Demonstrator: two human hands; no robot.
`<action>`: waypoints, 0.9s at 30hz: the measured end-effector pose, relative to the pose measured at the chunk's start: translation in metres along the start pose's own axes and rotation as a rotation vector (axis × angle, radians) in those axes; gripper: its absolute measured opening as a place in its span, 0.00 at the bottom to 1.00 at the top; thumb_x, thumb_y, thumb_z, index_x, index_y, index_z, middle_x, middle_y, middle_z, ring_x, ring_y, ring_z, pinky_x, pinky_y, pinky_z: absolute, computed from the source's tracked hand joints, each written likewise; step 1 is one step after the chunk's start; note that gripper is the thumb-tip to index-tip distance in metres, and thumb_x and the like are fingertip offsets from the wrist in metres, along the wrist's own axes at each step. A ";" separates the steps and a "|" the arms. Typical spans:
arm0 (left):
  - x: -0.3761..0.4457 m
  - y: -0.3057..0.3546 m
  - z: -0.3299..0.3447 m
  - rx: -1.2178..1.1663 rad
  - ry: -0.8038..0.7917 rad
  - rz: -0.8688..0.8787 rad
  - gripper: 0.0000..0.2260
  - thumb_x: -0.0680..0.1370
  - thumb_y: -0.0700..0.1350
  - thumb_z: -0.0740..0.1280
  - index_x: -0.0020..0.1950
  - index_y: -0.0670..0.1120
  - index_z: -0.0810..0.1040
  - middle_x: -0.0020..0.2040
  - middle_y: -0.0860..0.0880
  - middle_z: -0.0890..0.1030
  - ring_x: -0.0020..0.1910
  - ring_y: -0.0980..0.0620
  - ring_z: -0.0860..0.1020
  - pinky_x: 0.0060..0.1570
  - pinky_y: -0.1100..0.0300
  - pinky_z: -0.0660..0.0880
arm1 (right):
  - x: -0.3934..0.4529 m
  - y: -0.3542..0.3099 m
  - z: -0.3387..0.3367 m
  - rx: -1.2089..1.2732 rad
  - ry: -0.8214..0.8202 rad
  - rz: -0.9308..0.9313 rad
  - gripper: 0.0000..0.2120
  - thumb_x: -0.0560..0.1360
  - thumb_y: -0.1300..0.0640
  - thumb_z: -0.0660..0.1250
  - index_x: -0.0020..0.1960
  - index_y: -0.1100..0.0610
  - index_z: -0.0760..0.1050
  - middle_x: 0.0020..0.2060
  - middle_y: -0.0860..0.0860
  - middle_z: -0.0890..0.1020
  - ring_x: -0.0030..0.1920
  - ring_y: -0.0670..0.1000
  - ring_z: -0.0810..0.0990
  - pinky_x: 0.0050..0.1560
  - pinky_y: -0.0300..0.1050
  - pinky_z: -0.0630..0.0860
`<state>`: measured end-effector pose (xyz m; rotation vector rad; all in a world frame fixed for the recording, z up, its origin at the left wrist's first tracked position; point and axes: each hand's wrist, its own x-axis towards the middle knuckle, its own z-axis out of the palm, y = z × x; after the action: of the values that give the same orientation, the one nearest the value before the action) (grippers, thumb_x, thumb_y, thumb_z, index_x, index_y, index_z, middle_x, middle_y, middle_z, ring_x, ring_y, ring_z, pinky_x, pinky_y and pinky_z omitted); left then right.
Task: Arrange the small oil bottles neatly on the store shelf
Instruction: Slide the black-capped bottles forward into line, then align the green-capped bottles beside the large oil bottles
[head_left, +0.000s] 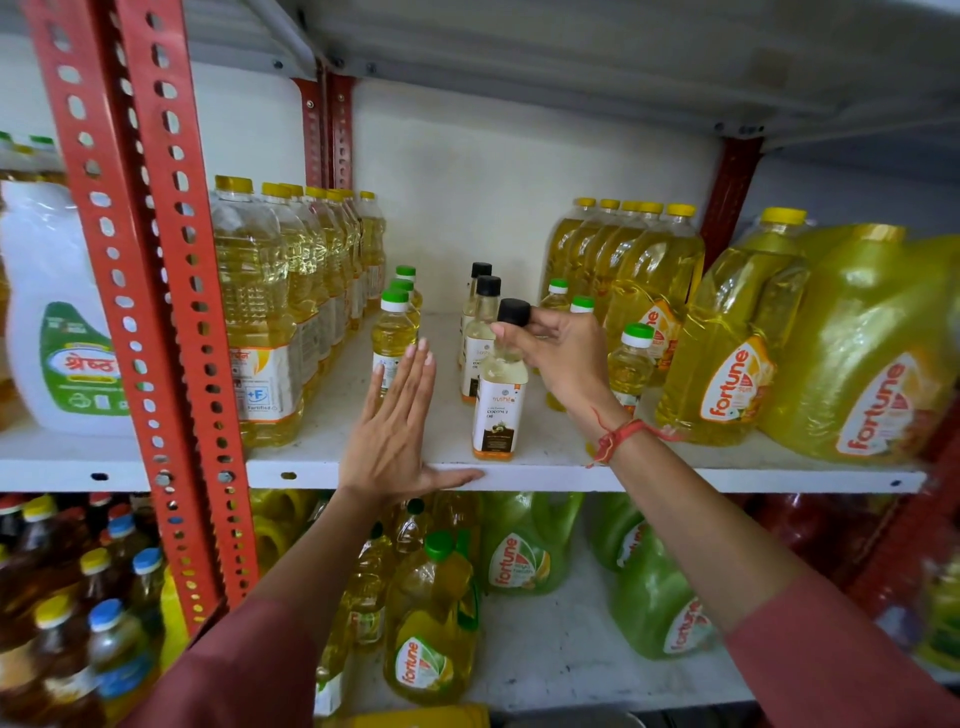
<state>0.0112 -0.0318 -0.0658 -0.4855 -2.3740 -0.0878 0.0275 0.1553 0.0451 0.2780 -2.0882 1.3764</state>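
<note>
A small black-capped coconut oil bottle (497, 402) stands at the front of the white shelf (545, 475). My right hand (558, 358) grips its neck just under the cap. Two more black-capped bottles (480, 332) stand in a line behind it. To the left, small green-capped yellow oil bottles (393, 332) form a row. Other green-capped bottles (631, 358) stand to the right, partly hidden by my right hand. My left hand (397, 431) is flat and open, fingers together, in front of the left row, thumb lying along the shelf's front edge.
Tall yellow-capped oil bottles (270, 312) line the shelf's left side. Large yellow oil jugs (737, 338) crowd the right. A red perforated upright (156, 312) stands at the left. The lower shelf holds green and yellow jugs (519, 551). Bare shelf lies between the small bottle rows.
</note>
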 end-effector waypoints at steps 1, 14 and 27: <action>0.000 0.000 0.000 -0.003 -0.001 0.001 0.61 0.66 0.81 0.57 0.80 0.35 0.48 0.81 0.39 0.48 0.81 0.45 0.46 0.78 0.48 0.36 | -0.001 0.000 0.000 0.002 -0.002 0.006 0.17 0.66 0.53 0.76 0.53 0.57 0.81 0.43 0.55 0.86 0.45 0.50 0.84 0.50 0.54 0.81; -0.001 -0.002 -0.002 -0.020 0.036 0.022 0.58 0.68 0.78 0.58 0.79 0.34 0.50 0.81 0.38 0.52 0.81 0.44 0.48 0.78 0.48 0.39 | -0.001 -0.006 -0.001 0.043 0.008 0.006 0.20 0.64 0.54 0.78 0.53 0.58 0.80 0.46 0.53 0.86 0.42 0.43 0.84 0.49 0.44 0.82; -0.031 -0.079 -0.010 0.096 0.217 -0.119 0.48 0.76 0.73 0.47 0.80 0.36 0.42 0.81 0.37 0.46 0.80 0.42 0.46 0.78 0.49 0.40 | 0.004 -0.061 0.079 -0.110 0.085 -0.327 0.12 0.70 0.56 0.72 0.52 0.58 0.79 0.50 0.55 0.83 0.50 0.52 0.82 0.53 0.49 0.79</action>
<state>0.0095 -0.1173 -0.0733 -0.2746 -2.1810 -0.0765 0.0239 0.0592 0.0722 0.4827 -1.9378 1.0580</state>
